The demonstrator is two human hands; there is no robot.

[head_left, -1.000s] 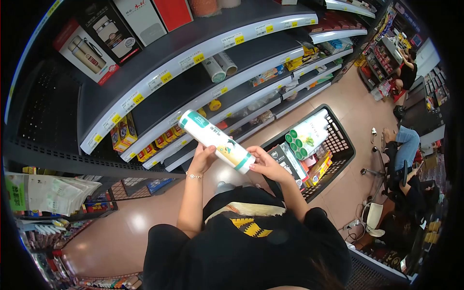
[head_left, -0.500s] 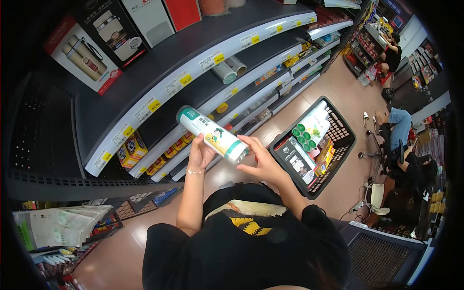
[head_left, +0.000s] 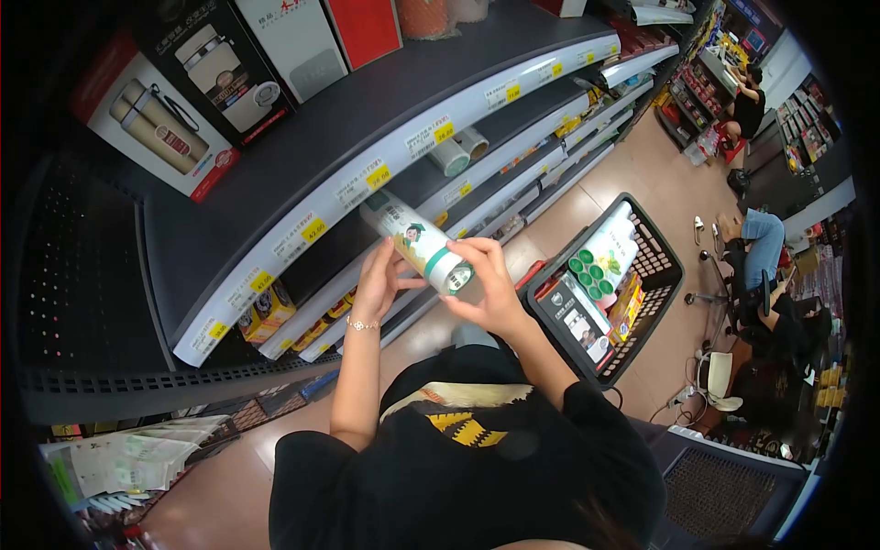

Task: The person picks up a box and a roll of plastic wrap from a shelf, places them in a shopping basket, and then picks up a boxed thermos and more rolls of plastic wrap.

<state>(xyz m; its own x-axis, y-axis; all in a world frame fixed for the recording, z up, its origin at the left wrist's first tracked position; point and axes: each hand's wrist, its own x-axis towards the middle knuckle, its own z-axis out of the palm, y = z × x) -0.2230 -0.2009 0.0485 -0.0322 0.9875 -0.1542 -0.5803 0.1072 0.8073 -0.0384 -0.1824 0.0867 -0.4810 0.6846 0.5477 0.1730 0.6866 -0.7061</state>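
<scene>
The right hand's fingers (head_left: 483, 247) were partly closed around the near end of the white roll (head_left: 423, 249); the left hand's fingers (head_left: 379, 258) were loosely bent, partly open, and touched its side. The roll lay tilted, its far end beneath the upper shelf's price rail (head_left: 335, 197). Half a second earlier, that end was unshaded, outside the shelf. The basket (head_left: 642, 359) stood beside the right hand (head_left: 500, 295).

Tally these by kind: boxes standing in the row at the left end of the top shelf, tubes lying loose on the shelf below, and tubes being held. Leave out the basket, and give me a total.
Boxes in the row: 4
Loose tubes on the shelf below: 2
Held tube: 1
Total: 7
</scene>
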